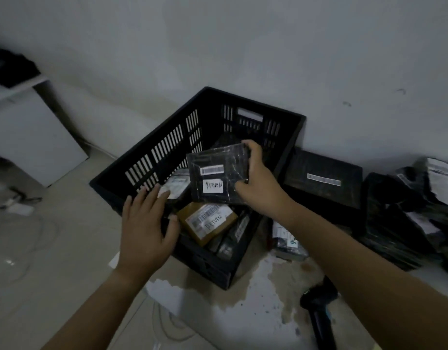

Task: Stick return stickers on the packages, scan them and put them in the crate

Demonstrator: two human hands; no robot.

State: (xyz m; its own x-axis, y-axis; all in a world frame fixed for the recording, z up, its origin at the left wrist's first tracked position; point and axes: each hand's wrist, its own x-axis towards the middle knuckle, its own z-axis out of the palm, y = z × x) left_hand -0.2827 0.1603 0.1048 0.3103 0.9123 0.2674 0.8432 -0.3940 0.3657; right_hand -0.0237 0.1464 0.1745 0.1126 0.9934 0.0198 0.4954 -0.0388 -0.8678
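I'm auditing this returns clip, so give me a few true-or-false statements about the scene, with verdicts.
1. The right hand grips a black plastic-wrapped package bearing a white RETURN sticker. True.
2. The black slatted plastic crate is empty. False: a brown cardboard box marked RETURN and other packages lie in it.
3. The black handheld scanner is in the left hand. False: it lies on the floor, and the left hand is open over the crate's near rim.
4. A flat black package lies outside the crate, on the person's right. True.
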